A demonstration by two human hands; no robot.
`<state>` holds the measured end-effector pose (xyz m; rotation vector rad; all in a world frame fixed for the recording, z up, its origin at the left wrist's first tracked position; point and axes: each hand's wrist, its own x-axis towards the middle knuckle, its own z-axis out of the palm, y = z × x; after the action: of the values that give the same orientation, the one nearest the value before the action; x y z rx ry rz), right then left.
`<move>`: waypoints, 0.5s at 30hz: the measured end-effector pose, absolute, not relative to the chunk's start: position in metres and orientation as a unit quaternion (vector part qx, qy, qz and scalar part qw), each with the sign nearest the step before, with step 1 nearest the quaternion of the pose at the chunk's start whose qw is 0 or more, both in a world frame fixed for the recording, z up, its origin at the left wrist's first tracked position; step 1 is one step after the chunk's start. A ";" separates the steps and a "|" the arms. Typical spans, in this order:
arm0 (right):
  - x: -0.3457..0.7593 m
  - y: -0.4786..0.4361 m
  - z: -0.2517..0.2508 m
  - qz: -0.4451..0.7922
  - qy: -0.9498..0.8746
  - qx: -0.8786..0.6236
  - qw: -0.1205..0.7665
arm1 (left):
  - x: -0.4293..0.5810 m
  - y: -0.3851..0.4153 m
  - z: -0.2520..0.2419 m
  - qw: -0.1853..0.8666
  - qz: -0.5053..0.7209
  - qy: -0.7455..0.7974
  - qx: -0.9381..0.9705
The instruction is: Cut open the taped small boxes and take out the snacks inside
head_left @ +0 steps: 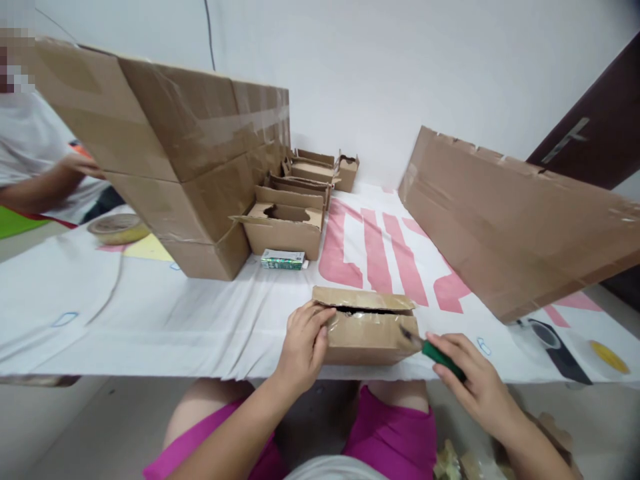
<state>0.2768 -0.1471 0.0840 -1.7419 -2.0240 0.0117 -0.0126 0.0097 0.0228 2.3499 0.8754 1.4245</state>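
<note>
Left hand reaches forward, palm down, fingers curled and pressing; right hand is closed in a grip, forearm angled inward

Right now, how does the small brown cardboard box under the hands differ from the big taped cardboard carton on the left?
The small brown cardboard box is low and sits at the table's near edge; the big taped cardboard carton towers farther back. The small box's top flap gapes slightly, while the carton looks taped shut. The left hand steadies the small box and the right hand puts a green-handled tool to it; neither touches the carton. Both are brown cardboard with clear tape.
</note>
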 end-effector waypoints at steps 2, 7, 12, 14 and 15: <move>0.260 -0.147 0.099 0.009 -0.768 -0.611 0.193 | -0.013 0.009 0.022 0.132 0.490 0.299 0.808; 0.246 -0.138 0.104 -0.042 -0.768 -0.623 0.142 | -0.014 0.007 0.022 0.146 0.494 0.287 0.808; 0.244 -0.129 0.100 -0.075 -0.761 -0.631 0.133 | -0.015 0.007 0.023 0.155 0.493 0.283 0.808; 0.243 -0.127 0.098 -0.083 -0.760 -0.630 0.139 | -0.015 0.008 0.024 0.160 0.494 0.284 0.806; 0.243 -0.127 0.097 -0.087 -0.760 -0.628 0.143 | -0.015 0.008 0.024 0.162 0.495 0.285 0.805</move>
<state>0.2432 -0.1266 0.0971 -1.8128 -2.1911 -0.2518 -0.0146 0.0077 0.0244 2.2962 0.8136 1.4114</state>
